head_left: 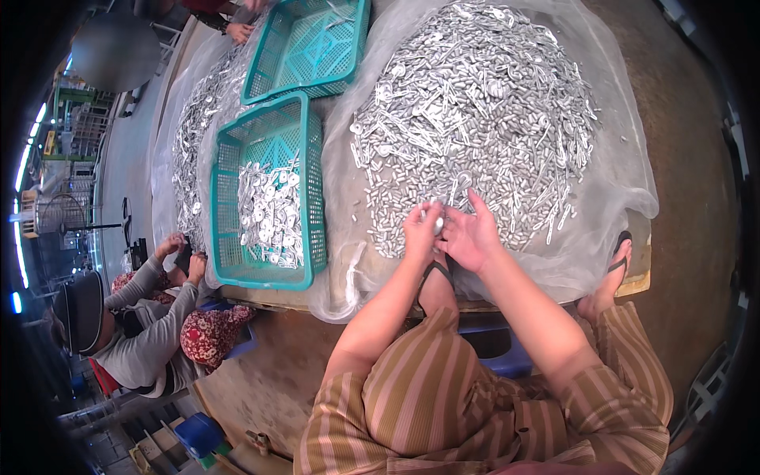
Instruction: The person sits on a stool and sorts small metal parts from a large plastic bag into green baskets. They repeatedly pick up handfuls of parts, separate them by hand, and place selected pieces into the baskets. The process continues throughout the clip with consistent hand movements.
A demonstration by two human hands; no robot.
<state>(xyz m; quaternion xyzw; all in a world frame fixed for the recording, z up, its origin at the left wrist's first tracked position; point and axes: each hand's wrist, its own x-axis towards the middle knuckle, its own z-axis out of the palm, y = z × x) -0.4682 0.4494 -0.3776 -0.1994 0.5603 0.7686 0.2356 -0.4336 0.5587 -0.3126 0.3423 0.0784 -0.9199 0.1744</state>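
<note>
My left hand (421, 231) is at the near edge of a large pile of small silvery metal parts (483, 103), its fingers pinched on a small shiny metal part (438, 225). Beside it, my right hand (472, 240) shows its palm, with the thumb spread away and the other fingertips close to the left fingers. Whether those fingertips touch the metal part is hard to make out. The pile mixes short pellet-like pieces with longer flat pieces and round-headed ones.
A teal plastic basket (317, 198) holding flat silvery parts stands left of the pile, with another teal basket (305, 85) behind it. Translucent sheeting (625, 170) lies under the pile. At left, a co-worker in grey sleeves (150, 305) sits by another pile (190, 142); another person's hand (239, 32) is at the far left.
</note>
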